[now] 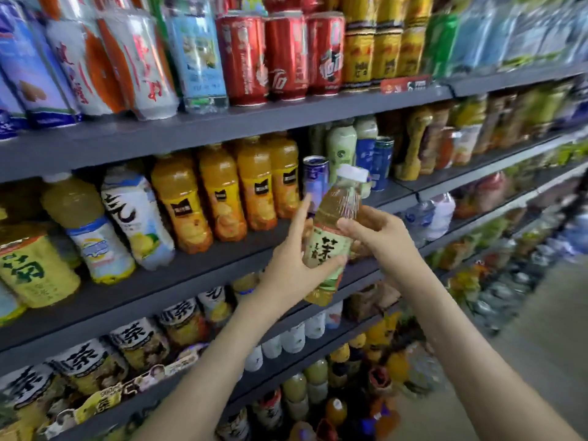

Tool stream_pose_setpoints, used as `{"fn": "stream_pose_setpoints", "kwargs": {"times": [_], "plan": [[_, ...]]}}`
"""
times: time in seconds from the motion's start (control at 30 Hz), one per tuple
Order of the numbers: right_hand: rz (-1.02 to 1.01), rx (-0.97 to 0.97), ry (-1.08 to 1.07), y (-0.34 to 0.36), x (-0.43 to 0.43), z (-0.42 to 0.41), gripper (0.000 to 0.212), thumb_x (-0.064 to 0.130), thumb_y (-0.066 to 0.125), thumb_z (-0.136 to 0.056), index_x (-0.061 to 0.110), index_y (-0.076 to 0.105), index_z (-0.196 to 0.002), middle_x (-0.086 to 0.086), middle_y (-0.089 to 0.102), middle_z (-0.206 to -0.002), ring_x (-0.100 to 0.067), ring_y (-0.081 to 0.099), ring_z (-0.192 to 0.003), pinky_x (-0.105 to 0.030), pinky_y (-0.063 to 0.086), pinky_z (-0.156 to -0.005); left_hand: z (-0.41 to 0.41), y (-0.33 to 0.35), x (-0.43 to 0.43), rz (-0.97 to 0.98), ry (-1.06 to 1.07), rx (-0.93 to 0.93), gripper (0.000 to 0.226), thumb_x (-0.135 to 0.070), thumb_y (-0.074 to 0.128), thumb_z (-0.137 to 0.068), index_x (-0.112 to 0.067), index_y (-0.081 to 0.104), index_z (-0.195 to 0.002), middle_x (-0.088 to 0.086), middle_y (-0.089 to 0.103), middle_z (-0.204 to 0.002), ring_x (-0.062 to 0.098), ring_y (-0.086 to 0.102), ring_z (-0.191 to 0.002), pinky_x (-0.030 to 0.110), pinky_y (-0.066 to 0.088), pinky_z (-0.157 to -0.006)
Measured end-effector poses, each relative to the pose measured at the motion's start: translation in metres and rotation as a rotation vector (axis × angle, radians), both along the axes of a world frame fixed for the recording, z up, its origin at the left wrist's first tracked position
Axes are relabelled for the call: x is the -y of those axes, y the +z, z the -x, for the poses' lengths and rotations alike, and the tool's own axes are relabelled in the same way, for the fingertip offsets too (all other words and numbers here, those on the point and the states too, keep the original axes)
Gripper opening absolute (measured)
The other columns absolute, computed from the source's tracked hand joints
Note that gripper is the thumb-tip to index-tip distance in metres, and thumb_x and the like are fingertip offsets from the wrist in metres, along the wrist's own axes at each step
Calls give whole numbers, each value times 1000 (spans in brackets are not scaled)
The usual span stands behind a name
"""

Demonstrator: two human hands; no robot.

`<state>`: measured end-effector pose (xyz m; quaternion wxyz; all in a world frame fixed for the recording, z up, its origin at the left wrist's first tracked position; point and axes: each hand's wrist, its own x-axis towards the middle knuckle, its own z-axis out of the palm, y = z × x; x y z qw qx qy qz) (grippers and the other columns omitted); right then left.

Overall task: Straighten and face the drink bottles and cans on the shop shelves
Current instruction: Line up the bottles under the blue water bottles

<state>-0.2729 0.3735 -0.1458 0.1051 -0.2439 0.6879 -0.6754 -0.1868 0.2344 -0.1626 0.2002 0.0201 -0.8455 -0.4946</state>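
Holding a green-labelled tea bottle [331, 246] off the grey middle shelf [197, 265], cap tilted up and right, just in front of a purple can [315, 179]. Gripped at the label by the left hand [286, 268], thumb across the front, index finger pointing up. Clasped at the amber shoulder by the curled fingers of the right hand [378, 237].

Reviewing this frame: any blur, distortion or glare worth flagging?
Head view: wide-angle distortion bows the shelves; its edges are smeared, worst at right and bottom; its centre is clearer, with a readable label on the tea bottle held by the left hand and right hand; lighting is even, no harsh glare.
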Motion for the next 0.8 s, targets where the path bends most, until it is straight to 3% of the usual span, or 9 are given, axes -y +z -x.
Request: {"fn": "stream_pose_setpoints", "kwargs": {"times": [0.1, 0.2, 0.3, 0.4, 0.47, 0.57, 0.67, 0.73, 0.8], "plan": [[38, 21, -60, 0, -67, 30, 22, 27, 75, -77, 30, 68, -97, 6, 74, -95, -11, 69, -91, -42, 55, -83, 38, -1, -60, 37, -101, 52, 96, -36, 73, -79, -65, 2, -136, -26, 60, -112, -8, 58, -102, 15, 50, -82], [43, 20, -150, -6, -133, 65, 52, 42, 81, -68, 32, 59, -114, -1, 70, -109, -18, 67, -100, -47, 54, -87, 85, -9, -131, -23, -97, 20, 97, -41, 76, -74, -65, 5, -137, -21, 59, -122, 0, 58, -109, 34, 52, -90], [-94, -93, -275, -12, -192, 97, 55, 48, 73, -75, 37, 49, -123, 6, 63, -114, -7, 63, -98, -25, 56, -74, 134, -15, -199, -44, -40, 3, 97, -45, 77, -71, -69, 7, -133, -17, 59, -124, 7, 57, -111, 40, 52, -90], [-217, -188, -337, -19, -238, 128, 61, 38, 71, -81, 31, 39, -133, 20, 57, -108, 16, 56, -85, -5, 45, -61, 179, -20, -254, 0, -19, 32, 94, -37, 75, -77, -62, 8, -138, -16, 64, -110, 8, 62, -93, 34, 54, -77], [-242, -197, -362, -24, -262, 154, 62, 37, 73, -80, 32, 36, -129, 27, 54, -102, 21, 54, -83, -1, 43, -66, 208, -23, -284, 78, -16, 52, 94, -33, 73, -79, -56, 7, -143, -8, 68, -106, 14, 64, -85, 34, 54, -70], [-232, -159, -435, -27, -289, 200, 81, 44, 76, -74, 26, 31, -140, 16, 58, -112, 3, 59, -94, -14, 48, -78, 255, -29, -317, 211, -4, 31, 100, -32, 72, -78, -59, -3, -139, -1, 71, -95, 22, 65, -77, 37, 52, -65], [-186, -109, -474, -35, -318, 255, 68, 35, 77, -76, 35, 35, -129, 27, 53, -95, 20, 53, -73, -1, 41, -60, 309, -29, -342, 250, -47, 69, 97, -34, 69, -82, -63, -8, -133, -1, 68, -109, 11, 60, -71, 16, 40, -52], [-149, -89, -508, -41, -340, 296, 66, 33, 77, -77, 33, 39, -131, 27, 56, -96, 19, 55, -75, -1, 43, -59, 349, -32, -357, 247, -124, 62, 93, -38, 69, -82, -62, -4, -135, -6, 63, -122, 11, 62, -88, 12, 40, -59], [-110, -66, -545, -44, -363, 338, 77, 37, 76, -76, 28, 34, -140, 15, 61, -111, 7, 59, -88, -9, 49, -67, 393, -36, -373, 220, -208, 34, 92, -39, 70, -81, -69, -2, -132, -7, 60, -127, 15, 61, -105, 16, 46, -74]]}}
